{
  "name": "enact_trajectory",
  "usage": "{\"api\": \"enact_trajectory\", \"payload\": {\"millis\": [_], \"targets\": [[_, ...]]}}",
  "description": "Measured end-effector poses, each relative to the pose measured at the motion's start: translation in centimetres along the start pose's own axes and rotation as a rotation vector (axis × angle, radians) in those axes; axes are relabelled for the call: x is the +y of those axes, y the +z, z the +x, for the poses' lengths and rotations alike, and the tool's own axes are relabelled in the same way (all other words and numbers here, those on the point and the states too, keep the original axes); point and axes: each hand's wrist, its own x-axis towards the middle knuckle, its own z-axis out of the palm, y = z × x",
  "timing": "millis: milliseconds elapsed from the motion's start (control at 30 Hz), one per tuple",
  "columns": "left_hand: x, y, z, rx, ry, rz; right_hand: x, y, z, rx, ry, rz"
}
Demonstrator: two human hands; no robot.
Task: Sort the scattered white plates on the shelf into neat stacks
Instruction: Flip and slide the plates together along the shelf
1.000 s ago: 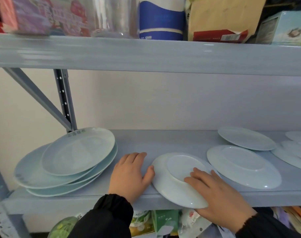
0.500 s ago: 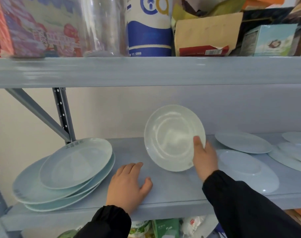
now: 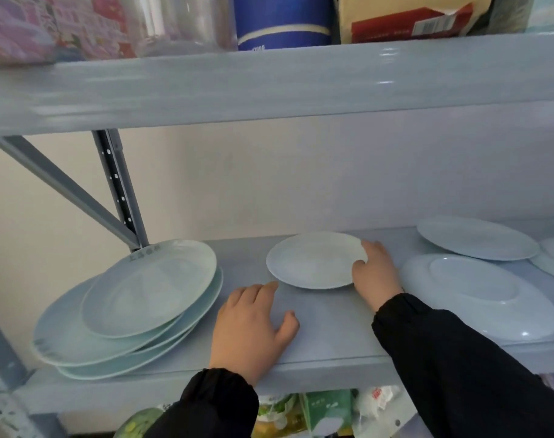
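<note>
The grey shelf (image 3: 329, 330) carries a plate stack (image 3: 136, 311) and scattered plates (image 3: 477, 238).

One white plate (image 3: 313, 260) lies alone on the shelf (image 3: 332, 317). Left of it is one pile (image 3: 127, 311) of four plates, as far as the edges show. Right of it are two more, an upside-down plate (image 3: 477, 295) and a back plate (image 3: 477, 238), then cut-off bits too small to count. Two hands: left hand (image 3: 250, 324), right hand (image 3: 375, 273). Above it, on the top shelf (image 3: 269, 80): one blue tub (image 3: 282, 20), one clear jar (image 3: 181, 23), one red and tan box (image 3: 405, 20)
</note>
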Motion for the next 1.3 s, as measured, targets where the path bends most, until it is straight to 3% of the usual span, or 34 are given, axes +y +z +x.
{"api": "enact_trajectory", "payload": {"millis": [100,167,267,567,1000,1300], "targets": [[-0.2,0.2,-0.1,0.001,-0.003,-0.009,0.2,0.9,-0.1,-0.047,-0.174,-0.215],[-0.2,0.2,0.0,-0.005,-0.002,-0.006,0.0,1.6,-0.5,-0.174,-0.268,-0.426],[0.0,0.2,0.1,-0.021,-0.013,-0.009,-0.3,2.2,-1.1,-0.335,-0.275,-0.672],[0.1,0.0,0.0,-0.024,-0.025,-0.025,0.3,2.4,-0.8,-0.199,-0.327,-0.673],[0.1,-0.2,0.2,-0.086,-0.06,-0.036,0.0,0.9,-3.3,-0.239,-0.394,-0.64],[0.3,-0.6,0.2,-0.099,-0.045,-0.041,2.5,-5.1,-6.7,-0.247,-0.421,-0.653]]}}
